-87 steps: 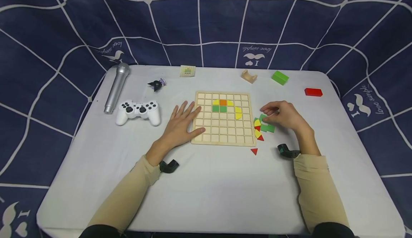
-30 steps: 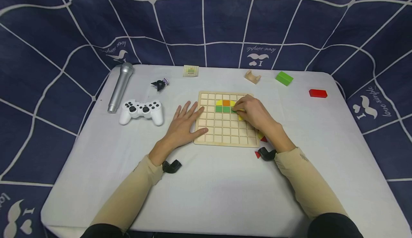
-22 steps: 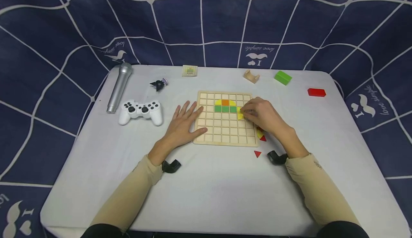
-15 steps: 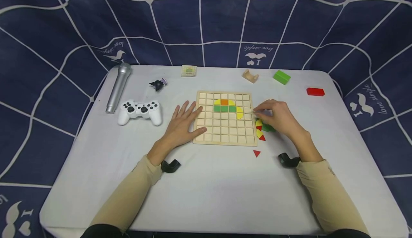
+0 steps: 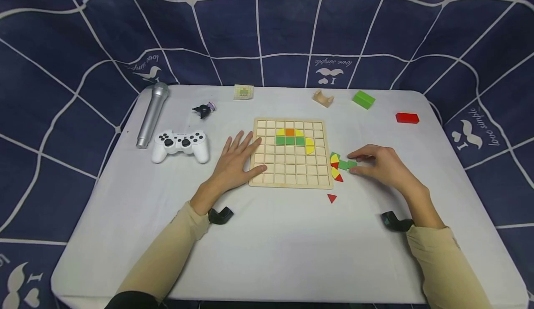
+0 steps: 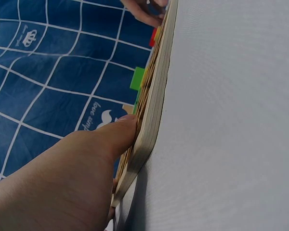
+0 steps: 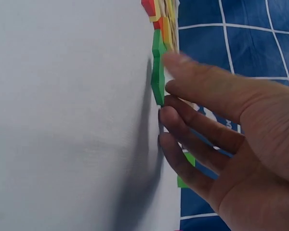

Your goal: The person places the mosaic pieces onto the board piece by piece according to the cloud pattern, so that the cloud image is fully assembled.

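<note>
My left hand [image 5: 233, 166] lies with fingers spread across the left edge of the wooden grid board [image 5: 289, 182]; its thumb presses the rim in the left wrist view. Set in the board's cells are an orange square [image 5: 289, 132], a row of green squares [image 5: 290, 140] and several yellow rounded pieces [image 5: 309, 145]. My right hand [image 5: 385, 167] is beside the loose green pieces [image 5: 343, 164], right of the board. In the right wrist view its thumb is close to the green pieces [image 7: 158, 79], fingers loosely bent, with nothing visibly pinched; exact contact is unclear.
Yellow pieces [image 5: 335, 173] and red triangles [image 5: 331, 198] lie by the board's right side. A white game controller [image 5: 181, 144], microphone [image 5: 152, 116], small black figure [image 5: 203, 110] and pattern card [image 5: 244, 92] are left and behind. Wooden arch [image 5: 323, 99], green block [image 5: 364, 99] and red block [image 5: 407, 118] stand behind right.
A third green square now sits in the board's row, placed by my right hand. That hand has since withdrawn rightward to the loose green pieces. My left hand has stayed on the board.
</note>
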Demonstrator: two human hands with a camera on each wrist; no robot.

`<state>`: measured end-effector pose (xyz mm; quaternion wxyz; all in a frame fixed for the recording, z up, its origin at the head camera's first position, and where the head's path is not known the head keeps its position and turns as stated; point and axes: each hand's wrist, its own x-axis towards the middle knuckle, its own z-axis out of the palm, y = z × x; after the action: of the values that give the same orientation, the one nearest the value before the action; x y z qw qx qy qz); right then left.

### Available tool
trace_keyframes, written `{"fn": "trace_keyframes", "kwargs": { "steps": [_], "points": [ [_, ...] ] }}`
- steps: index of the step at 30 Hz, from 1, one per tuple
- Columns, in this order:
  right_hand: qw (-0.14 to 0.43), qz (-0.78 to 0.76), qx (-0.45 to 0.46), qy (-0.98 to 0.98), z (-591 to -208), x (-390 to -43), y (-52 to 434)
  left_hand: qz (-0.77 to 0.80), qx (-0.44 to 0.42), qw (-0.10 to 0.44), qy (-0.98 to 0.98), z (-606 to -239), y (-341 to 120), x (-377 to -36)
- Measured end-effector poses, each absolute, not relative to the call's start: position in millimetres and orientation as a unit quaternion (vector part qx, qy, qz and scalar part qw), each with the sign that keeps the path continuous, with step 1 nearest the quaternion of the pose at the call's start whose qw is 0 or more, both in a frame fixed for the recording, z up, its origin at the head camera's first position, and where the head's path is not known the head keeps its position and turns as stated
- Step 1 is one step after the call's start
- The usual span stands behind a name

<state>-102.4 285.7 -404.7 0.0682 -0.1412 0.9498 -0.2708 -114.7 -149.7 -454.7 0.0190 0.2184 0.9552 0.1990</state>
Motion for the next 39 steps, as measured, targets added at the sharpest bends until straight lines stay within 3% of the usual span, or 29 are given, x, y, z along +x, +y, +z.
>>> {"fn": "trace_keyframes", "kwargs": {
  "steps": [8,16,31,39],
  "points": [
    [0.069,-0.264,-0.149,0.95,-406,-101,287,0.202,0.219,0.016,0.955,-454,-150,-114],
    [0.027,-0.274,-0.142,0.951,-398,-114,273,0.196,0.221,0.021,0.955,-453,-148,-114],
    [0.043,-0.269,-0.289,0.918,-393,-163,150,0.203,0.217,0.022,0.955,-454,-150,-113],
    [0.054,-0.269,-0.313,0.909,-396,-169,115,0.196,0.219,0.023,0.956,-453,-150,-114]
  ]
}}
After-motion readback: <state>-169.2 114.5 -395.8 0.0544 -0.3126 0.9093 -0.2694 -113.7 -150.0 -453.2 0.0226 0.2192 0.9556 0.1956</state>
